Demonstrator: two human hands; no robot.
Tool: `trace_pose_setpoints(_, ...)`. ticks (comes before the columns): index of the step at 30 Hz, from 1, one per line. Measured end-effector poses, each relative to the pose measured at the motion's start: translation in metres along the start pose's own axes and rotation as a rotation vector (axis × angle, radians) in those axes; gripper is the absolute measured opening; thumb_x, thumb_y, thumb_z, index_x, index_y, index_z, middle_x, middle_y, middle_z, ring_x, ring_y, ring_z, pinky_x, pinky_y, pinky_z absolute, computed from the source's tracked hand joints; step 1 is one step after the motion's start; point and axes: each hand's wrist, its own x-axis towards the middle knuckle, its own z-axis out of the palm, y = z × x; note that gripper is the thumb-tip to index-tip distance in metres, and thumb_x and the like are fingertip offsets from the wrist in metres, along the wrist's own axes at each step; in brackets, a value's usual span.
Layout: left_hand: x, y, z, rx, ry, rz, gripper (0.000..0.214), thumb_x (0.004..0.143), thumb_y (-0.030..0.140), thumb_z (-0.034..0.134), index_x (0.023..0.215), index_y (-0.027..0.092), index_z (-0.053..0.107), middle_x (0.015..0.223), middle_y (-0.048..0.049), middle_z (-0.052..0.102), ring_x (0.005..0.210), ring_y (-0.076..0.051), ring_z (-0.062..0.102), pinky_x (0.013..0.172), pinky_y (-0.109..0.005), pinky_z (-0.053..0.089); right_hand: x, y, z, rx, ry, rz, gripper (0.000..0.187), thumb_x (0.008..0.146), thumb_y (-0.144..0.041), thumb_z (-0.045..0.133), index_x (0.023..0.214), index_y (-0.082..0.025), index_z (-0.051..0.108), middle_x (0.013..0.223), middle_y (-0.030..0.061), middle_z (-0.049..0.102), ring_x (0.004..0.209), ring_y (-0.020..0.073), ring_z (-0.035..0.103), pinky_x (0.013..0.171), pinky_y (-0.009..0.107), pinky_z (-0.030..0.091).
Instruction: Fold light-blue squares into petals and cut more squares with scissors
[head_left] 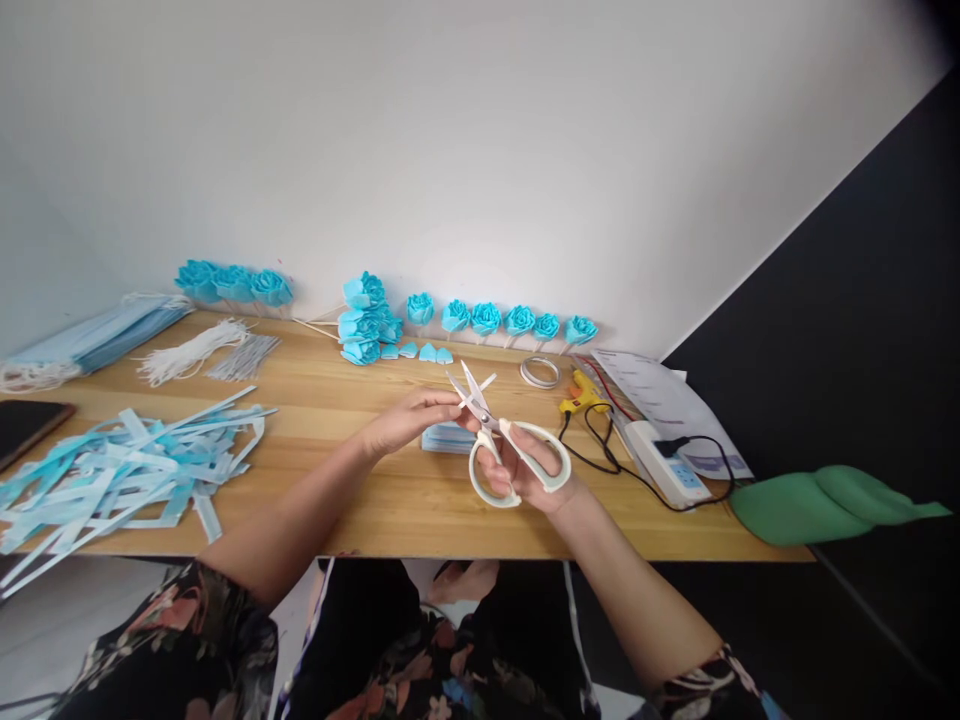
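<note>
My right hand (pixel 529 472) grips white-handled scissors (pixel 504 447) over the wooden table (pixel 360 500), blades apart and pointing up-left. My left hand (pixel 412 418) pinches a thin pale strip (pixel 480 385) that lies between the blades. Beneath my hands lies a small stack of blue face masks (pixel 448 438).
Cut blue mask strips (pixel 120 465) are heaped at the left. Blue fabric roses (pixel 480 318) line the wall, with a mask stack (pixel 90 338), white ear loops (pixel 187 352) and a tape roll (pixel 540 372). A yellow glue gun (pixel 581 395), power strip (pixel 667 462), papers and green foam (pixel 817 502) sit right.
</note>
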Motion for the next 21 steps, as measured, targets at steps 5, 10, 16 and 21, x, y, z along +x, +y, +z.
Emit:
trace_pose_setpoints(5,0.003,-0.002,0.003,0.008,0.066,0.009,0.027,0.086,0.039,0.062,0.091,0.015,0.074,0.082,-0.0073,0.069,0.077,-0.017,0.06,0.076,-0.028,0.045,-0.002,0.008,-0.002,-0.049,0.028,-0.014,0.037,0.085,-0.05,0.061,0.104,-0.019,0.062,0.064,-0.0024,0.051,0.046,0.0067,0.037,0.04,0.019,0.033)
trace_pose_setpoints(10,0.008,-0.013,-0.003,-0.119,0.289,-0.006,0.028,0.082,0.038,0.063,0.091,0.014,0.072,0.067,-0.0023,0.061,0.061,-0.013,0.054,0.064,-0.025,0.041,-0.01,0.018,0.0,-0.164,-0.057,-0.04,0.04,0.086,-0.046,0.062,0.112,-0.017,0.059,0.066,-0.0008,0.054,0.047,0.0073,0.039,0.041,0.019,0.03)
trace_pose_setpoints(16,0.01,-0.014,-0.007,-0.167,0.359,0.077,0.028,0.081,0.037,0.062,0.066,0.014,0.065,0.051,0.0013,0.046,0.055,-0.011,0.046,0.061,-0.025,0.037,-0.02,0.009,0.002,-0.168,-0.016,-0.076,0.04,0.086,-0.049,0.06,0.114,-0.02,0.057,0.077,0.0021,0.056,0.055,0.0107,0.044,0.048,0.024,0.037)
trace_pose_setpoints(21,0.01,-0.01,-0.003,-0.166,0.344,0.057,0.039,0.082,0.048,0.062,0.067,0.013,0.064,0.047,0.0029,0.04,0.051,-0.011,0.041,0.059,-0.026,0.035,-0.023,0.005,-0.004,-0.188,-0.026,-0.062,0.041,0.089,-0.051,0.055,0.115,-0.019,0.056,0.079,0.003,0.057,0.059,0.0129,0.05,0.05,0.025,0.04)
